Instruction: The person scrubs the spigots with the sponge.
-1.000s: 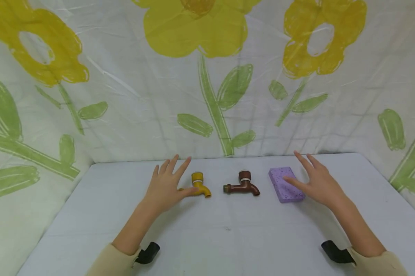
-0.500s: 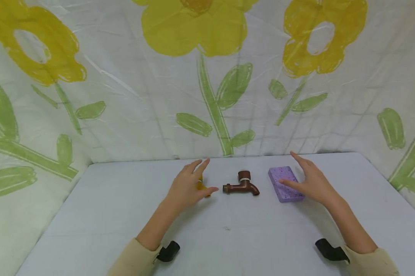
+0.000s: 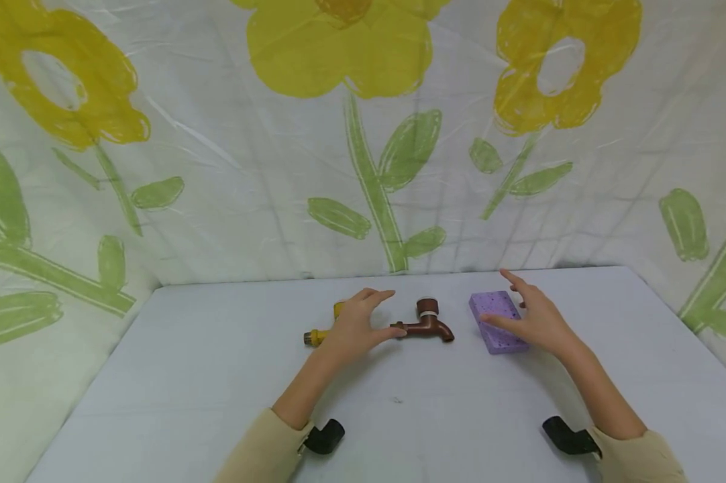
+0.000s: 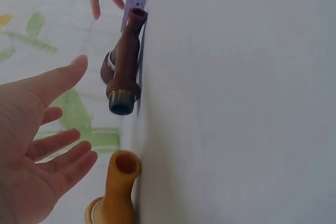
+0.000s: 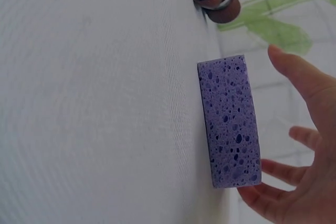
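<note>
My left hand (image 3: 355, 329) hovers over the table between two taps, thumb and fingers spread apart with nothing between them. Partly hidden beneath it lies a yellow tap (image 3: 319, 337), whose spout shows in the left wrist view. In the head view the thumb tip overlaps the inlet end of a brown tap (image 3: 426, 326); the left wrist view shows a gap between them. On the right, a purple sponge (image 3: 496, 335) lies flat. My right hand (image 3: 541, 323) is beside and above it, thumb and fingers apart; whether the lower fingers touch the sponge (image 5: 231, 124) I cannot tell.
Everything lies on a white-covered table (image 3: 399, 429). A white sheet (image 3: 248, 221) painted with yellow flowers and green leaves hangs behind its far edge. Black curved pieces (image 3: 325, 437) stick out at both sleeve cuffs.
My left hand has moved right, across the yellow tap and towards the brown one. The right hand has shifted slightly left over the sponge, its fingers a little more bent. Taps and sponge stay put.
</note>
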A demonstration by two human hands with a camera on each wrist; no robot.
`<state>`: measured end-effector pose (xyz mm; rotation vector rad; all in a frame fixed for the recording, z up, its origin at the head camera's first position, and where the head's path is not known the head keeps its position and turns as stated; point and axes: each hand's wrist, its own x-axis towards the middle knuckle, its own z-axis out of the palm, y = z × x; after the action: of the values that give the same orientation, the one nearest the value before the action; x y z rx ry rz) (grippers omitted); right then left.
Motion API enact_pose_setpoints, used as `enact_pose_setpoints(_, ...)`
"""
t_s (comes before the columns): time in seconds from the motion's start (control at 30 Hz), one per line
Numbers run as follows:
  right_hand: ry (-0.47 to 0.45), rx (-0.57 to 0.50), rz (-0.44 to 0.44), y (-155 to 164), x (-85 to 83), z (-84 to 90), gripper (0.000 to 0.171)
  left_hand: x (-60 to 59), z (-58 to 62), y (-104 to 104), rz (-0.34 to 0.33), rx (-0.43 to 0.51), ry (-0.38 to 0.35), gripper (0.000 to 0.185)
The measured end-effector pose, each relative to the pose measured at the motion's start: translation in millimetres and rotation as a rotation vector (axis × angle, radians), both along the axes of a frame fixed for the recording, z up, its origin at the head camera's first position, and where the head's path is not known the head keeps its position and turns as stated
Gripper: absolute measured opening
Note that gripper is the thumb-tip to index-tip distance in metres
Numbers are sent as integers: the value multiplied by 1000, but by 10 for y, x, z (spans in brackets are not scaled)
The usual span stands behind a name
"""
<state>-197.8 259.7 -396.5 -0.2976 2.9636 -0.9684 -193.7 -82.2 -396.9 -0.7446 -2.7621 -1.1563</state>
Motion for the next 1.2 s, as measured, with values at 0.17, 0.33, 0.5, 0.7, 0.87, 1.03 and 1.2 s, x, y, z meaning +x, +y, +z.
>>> enact_pose_setpoints(0.17, -29, -22, -9, -21, -24, -14, 108, -31, -52, 89, -35, 71, -42, 62)
enact_pose_setpoints(0.33, -41, -43, -8, -30, -31, -28, 107, -57, -98, 168, -31, 153, -104, 53)
enact_pose_setpoints(0.5, -62, -49, 3, -12, -25, -52, 105, -92, -126, 217, -5, 199, -190, 45)
enact_pose_setpoints(0.7, -86, -58, 13, 20, -31, -74, 100, -131, -170, 239, -17, 165, -238, 36)
enact_pose_setpoints(0.87, -95, -42, 23, 45, -30, -92, 97, -139, -181, 261, -46, 123, -246, 32)
enact_pose_setpoints(1.03, -95, -37, 33, 48, -28, -101, 94, -146, -176, 286, -56, 91, -252, 28)
enact_pose_setpoints(1.2, -98, -33, 38, 43, -33, -104, 94, -167, -184, 292, -55, 86, -254, 24)
